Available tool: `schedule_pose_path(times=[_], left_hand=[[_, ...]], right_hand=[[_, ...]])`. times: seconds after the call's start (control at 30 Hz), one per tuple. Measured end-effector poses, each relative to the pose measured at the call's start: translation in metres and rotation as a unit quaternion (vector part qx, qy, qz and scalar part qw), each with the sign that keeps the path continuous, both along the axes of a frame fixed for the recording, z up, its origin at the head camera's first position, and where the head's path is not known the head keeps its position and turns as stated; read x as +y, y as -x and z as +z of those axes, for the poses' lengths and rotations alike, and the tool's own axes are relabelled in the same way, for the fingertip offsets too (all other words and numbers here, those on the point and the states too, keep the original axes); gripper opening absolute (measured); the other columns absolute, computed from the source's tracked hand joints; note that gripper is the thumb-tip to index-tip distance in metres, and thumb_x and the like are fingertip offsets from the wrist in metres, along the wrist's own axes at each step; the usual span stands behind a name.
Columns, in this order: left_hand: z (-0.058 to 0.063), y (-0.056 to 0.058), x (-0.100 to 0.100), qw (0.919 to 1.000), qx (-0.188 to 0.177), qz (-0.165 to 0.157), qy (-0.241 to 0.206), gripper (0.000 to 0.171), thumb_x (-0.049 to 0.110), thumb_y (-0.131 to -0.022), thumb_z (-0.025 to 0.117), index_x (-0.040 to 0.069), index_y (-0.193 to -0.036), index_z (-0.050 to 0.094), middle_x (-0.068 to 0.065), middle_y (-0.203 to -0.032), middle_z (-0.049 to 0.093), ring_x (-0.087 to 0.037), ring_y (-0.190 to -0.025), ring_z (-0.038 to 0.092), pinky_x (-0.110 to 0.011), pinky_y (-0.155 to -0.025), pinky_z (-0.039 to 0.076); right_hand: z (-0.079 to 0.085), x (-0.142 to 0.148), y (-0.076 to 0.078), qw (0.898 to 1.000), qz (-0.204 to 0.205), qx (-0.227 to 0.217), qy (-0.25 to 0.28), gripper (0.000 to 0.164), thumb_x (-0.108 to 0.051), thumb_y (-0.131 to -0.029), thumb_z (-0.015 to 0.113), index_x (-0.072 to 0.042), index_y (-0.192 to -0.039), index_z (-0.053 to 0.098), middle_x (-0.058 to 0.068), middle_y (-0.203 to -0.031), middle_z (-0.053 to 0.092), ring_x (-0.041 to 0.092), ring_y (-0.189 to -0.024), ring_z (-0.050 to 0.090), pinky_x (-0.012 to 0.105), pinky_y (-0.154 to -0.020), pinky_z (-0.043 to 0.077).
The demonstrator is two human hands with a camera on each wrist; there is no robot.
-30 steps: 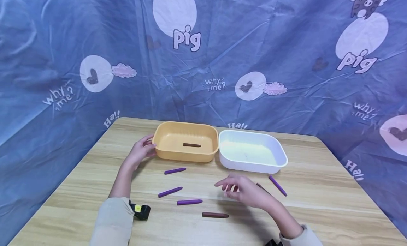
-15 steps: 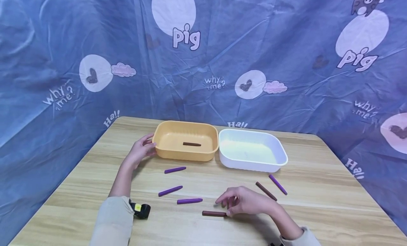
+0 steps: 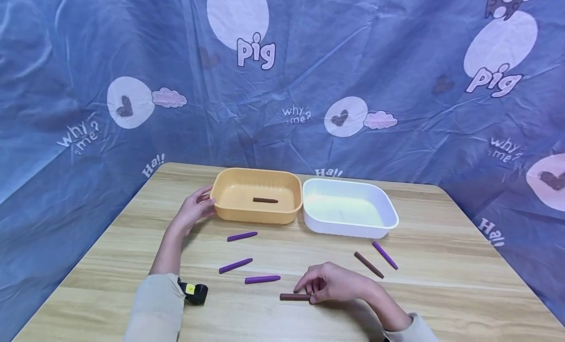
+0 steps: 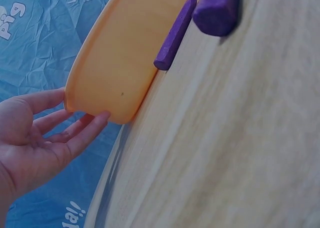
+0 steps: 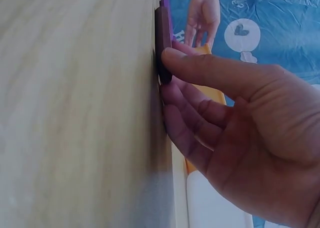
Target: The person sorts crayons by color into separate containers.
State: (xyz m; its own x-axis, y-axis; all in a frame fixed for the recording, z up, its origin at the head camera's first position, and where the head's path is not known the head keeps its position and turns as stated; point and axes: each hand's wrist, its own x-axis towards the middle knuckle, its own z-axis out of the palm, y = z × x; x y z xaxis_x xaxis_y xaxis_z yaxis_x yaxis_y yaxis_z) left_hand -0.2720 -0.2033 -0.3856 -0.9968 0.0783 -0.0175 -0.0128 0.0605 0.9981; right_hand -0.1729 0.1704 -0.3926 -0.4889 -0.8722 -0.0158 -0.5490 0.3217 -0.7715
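My right hand (image 3: 337, 283) is low over the table's front middle, its thumb and forefinger pinching one end of a brown crayon (image 3: 293, 297). In the right wrist view the thumb lies along the brown crayon (image 5: 163, 43), its forefinger partly hidden behind it. My left hand (image 3: 194, 212) rests fairly straight fingers against the left end of an orange bin (image 3: 256, 217). The left wrist view has the left hand (image 4: 45, 138) with fingertips at the end wall of the orange bin (image 4: 107, 83). Inside that bin lies another brown crayon (image 3: 265, 200).
Beside the orange bin stands a white bin (image 3: 348, 229). Purple crayons lie on the wooden table (image 3: 220, 317), one (image 3: 262, 279) left of the right hand. At the right, a brown crayon (image 3: 369, 264) lies near a purple crayon (image 3: 385, 255). A blue printed cloth (image 3: 265, 126) hangs behind.
My right hand has come down toward the front of the table and now pinches the right end of the brown crayon there. The left hand stays at the orange bin.
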Motion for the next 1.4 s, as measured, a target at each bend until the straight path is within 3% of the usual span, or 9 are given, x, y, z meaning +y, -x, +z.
schedule_pose_path(times=[0.37,0.57,0.83,1.4], left_hand=[[0.001,-0.001,-0.001,1.0000,-0.002,-0.001,-0.006,0.055,0.001,-0.095,0.044,-0.004,-0.143,0.019,-0.033,-0.136,0.031,-0.042,-0.116,0.042,-0.041,-0.091,0.044],[0.001,-0.001,-0.001,1.0000,0.003,-0.003,-0.006,0.055,0.001,-0.095,0.044,-0.005,-0.143,0.019,-0.033,-0.135,0.031,-0.041,-0.114,0.044,-0.041,-0.091,0.044],[0.000,-0.001,-0.001,1.0000,0.000,-0.002,-0.007,0.055,0.002,-0.095,0.045,-0.004,-0.143,0.019,-0.032,-0.135,0.032,-0.037,-0.113,0.046,-0.040,-0.091,0.045],[-0.001,0.001,0.000,0.9999,-0.007,-0.001,-0.010,0.055,0.002,-0.095,0.045,-0.003,-0.143,0.020,-0.031,-0.135,0.031,-0.037,-0.114,0.044,-0.039,-0.091,0.045]], right_hand=[[0.000,0.001,0.000,1.000,0.000,0.006,0.013,0.029,0.005,-0.077,0.067,-0.007,-0.104,0.070,-0.008,-0.080,0.057,0.000,-0.072,0.053,0.020,-0.059,0.051],[0.000,0.002,0.001,1.000,0.000,0.023,0.003,0.030,0.004,-0.078,0.066,-0.008,-0.105,0.070,-0.009,-0.085,0.059,-0.002,-0.071,0.050,0.019,-0.057,0.050],[0.007,0.004,0.003,0.998,0.003,0.069,-0.003,0.032,0.003,-0.078,0.065,-0.009,-0.107,0.070,-0.010,-0.084,0.058,0.000,-0.076,0.050,0.018,-0.065,0.048],[0.021,0.009,0.015,0.994,-0.051,0.096,0.002,0.032,0.004,-0.077,0.066,-0.008,-0.106,0.070,-0.006,-0.083,0.059,0.002,-0.072,0.053,0.021,-0.060,0.050]])
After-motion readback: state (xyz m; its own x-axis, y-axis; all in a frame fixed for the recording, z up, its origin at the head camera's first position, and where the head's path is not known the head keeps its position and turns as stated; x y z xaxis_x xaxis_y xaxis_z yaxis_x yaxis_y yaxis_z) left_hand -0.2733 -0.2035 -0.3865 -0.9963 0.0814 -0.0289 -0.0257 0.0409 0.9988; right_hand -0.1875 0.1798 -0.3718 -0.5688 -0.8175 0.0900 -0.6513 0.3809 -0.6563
